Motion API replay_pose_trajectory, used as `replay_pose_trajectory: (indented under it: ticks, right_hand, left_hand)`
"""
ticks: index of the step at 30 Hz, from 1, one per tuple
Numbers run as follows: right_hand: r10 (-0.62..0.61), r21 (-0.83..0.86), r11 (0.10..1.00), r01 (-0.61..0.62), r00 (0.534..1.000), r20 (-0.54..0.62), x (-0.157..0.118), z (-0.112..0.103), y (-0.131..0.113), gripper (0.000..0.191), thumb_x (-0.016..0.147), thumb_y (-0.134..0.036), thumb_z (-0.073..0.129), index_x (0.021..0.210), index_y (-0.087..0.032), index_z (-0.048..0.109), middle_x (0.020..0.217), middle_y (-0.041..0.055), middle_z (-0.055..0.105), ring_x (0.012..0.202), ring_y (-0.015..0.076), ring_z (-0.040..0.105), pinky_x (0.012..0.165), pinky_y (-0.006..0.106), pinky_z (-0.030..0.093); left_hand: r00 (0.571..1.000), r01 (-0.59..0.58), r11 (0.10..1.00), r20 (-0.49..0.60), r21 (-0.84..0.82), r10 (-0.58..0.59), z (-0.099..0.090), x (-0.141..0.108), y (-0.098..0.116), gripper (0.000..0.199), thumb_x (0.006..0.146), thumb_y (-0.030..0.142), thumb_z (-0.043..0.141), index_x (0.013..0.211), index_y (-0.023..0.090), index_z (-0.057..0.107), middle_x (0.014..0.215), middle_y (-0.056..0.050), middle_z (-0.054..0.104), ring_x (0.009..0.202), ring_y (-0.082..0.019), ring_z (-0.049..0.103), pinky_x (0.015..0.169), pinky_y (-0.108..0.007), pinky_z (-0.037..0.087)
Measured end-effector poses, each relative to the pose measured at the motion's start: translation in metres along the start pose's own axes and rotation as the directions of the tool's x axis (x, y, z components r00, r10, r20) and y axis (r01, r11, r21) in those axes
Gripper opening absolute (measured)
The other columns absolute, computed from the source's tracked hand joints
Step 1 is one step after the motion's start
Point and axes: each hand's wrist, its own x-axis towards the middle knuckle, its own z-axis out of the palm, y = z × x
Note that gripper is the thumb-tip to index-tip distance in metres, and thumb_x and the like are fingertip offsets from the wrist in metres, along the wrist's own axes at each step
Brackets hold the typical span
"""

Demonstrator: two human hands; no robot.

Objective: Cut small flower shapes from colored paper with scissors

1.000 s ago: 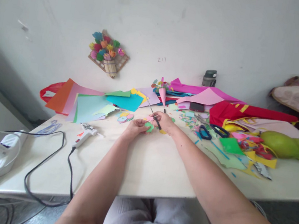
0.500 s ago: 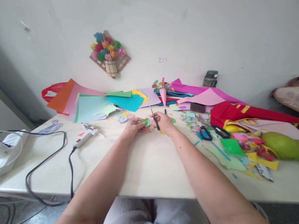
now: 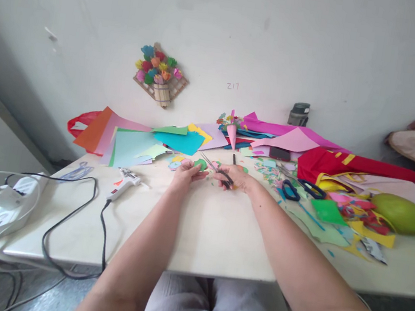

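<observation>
My left hand [image 3: 188, 172] pinches a small green paper piece [image 3: 201, 164] between thumb and fingers, over the middle of the table. Close by on the right, my right hand [image 3: 236, 177] is closed round the dark handles of a pair of scissors [image 3: 226, 177]. The slim blades point up and left toward the green paper; whether they touch it I cannot tell. Small coloured paper cut-outs [image 3: 176, 160] lie just behind my left hand. Behind my right hand stands a pink paper cone [image 3: 231, 134] with tiny paper flowers at its top.
Coloured sheets [image 3: 133, 147] spread along the back left. A glue gun [image 3: 125, 185] and its cord lie left, near a white power strip [image 3: 15, 205]. At right are navy-handled scissors [image 3: 291, 190], paper scraps [image 3: 267, 169], a red cloth [image 3: 315, 164] and a green rounded object [image 3: 401, 213].
My right hand has turned, and the scissors now lie flatter, with their handles in my fingers and blades toward the green paper. The camera view has shifted slightly.
</observation>
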Motion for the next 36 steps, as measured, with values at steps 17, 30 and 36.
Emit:
replay_pose_trajectory:
  ticks: [17,30,36]
  right_hand:
    - [0.012,-0.138,0.99,0.004,0.993,0.117,0.0001,-0.0037,0.001,0.03,0.07,-0.039,0.07,0.075,-0.014,0.055,0.053,-0.0029,0.056,0.038,0.0045,0.049,0.031,0.015,0.028]
    - [-0.013,-0.163,0.986,0.029,0.995,0.101,0.0054,-0.0009,0.0072,0.032,0.066,-0.041,0.072,0.075,-0.014,0.057,0.052,-0.0036,0.054,0.038,0.0049,0.048,0.033,0.015,0.029]
    - [-0.016,-0.149,0.988,0.028,0.997,0.08,0.004,0.0012,0.0056,0.03,0.065,-0.038,0.073,0.072,-0.014,0.057,0.049,-0.0045,0.052,0.037,0.0046,0.046,0.034,0.016,0.031]
  left_hand:
    - [1.0,0.011,0.991,-0.014,-0.137,-0.013,-0.0021,0.0025,0.0005,0.02,0.063,0.018,0.075,0.071,0.013,0.057,0.073,-0.004,0.067,0.076,-0.02,0.069,0.079,-0.032,0.053]
    - [0.997,0.062,0.989,-0.039,-0.138,-0.068,-0.0013,0.0023,-0.0001,0.01,0.067,0.014,0.069,0.074,0.011,0.062,0.077,-0.006,0.069,0.074,-0.019,0.069,0.075,-0.03,0.055]
    - [0.995,0.078,0.989,-0.055,-0.128,-0.085,0.0004,0.0014,0.0012,0.008,0.07,0.014,0.067,0.075,0.011,0.063,0.076,-0.006,0.069,0.071,-0.018,0.068,0.07,-0.028,0.055]
